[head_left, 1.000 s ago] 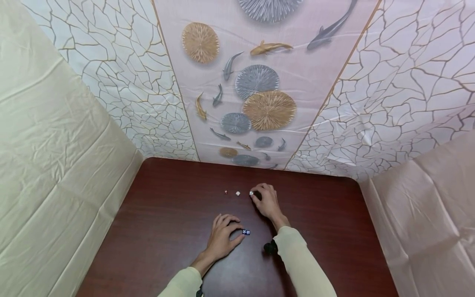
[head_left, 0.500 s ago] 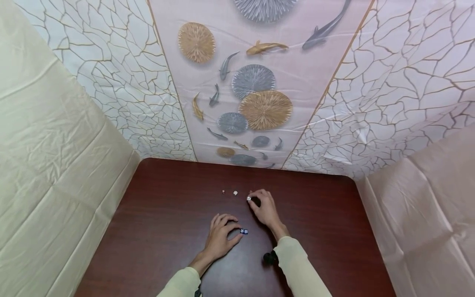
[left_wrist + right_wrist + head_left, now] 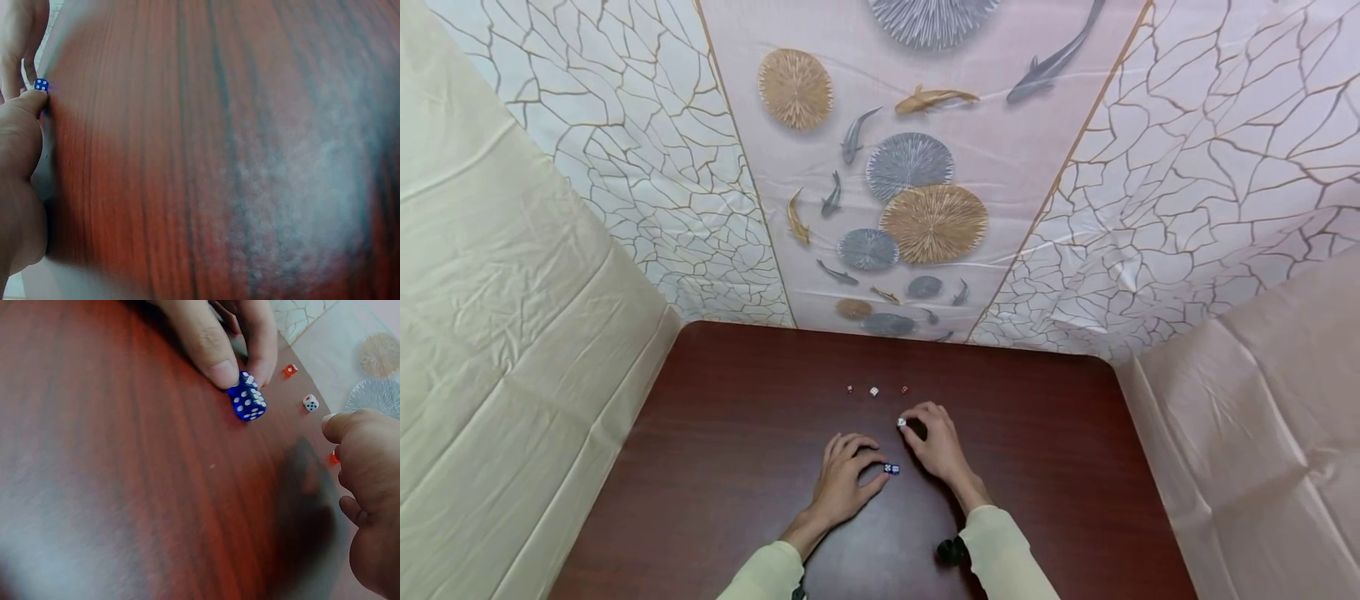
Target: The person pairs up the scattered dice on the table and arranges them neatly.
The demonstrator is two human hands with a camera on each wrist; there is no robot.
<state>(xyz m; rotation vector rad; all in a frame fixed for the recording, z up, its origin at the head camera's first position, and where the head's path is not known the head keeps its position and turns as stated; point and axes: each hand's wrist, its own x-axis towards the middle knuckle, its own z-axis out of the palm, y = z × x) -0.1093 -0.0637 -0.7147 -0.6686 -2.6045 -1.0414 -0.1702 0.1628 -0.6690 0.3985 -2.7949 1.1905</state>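
Two blue dice with white pips [image 3: 891,469] sit side by side on the table in the head view. My left hand [image 3: 844,479] pinches the left one between thumb and forefinger. The right wrist view shows the blue dice [image 3: 248,398] close up, with the left thumb against them. Farther back and to the right, my right hand [image 3: 936,442] pinches a white die [image 3: 901,423] between thumb and fingertips. In the right wrist view, that die is mostly hidden by the right hand [image 3: 369,494].
Toward the table's back lie a red die [image 3: 850,389], a white die [image 3: 874,392] and another red die [image 3: 905,389], spaced in a row. The dark wooden table [image 3: 737,417] meets a patterned cloth [image 3: 925,217] behind and pale cloth [image 3: 512,333] at the sides.
My right hand has drawn the white die back from the far row toward the blue dice, uncovering the right-hand red die. The left hand has stayed at the blue dice.
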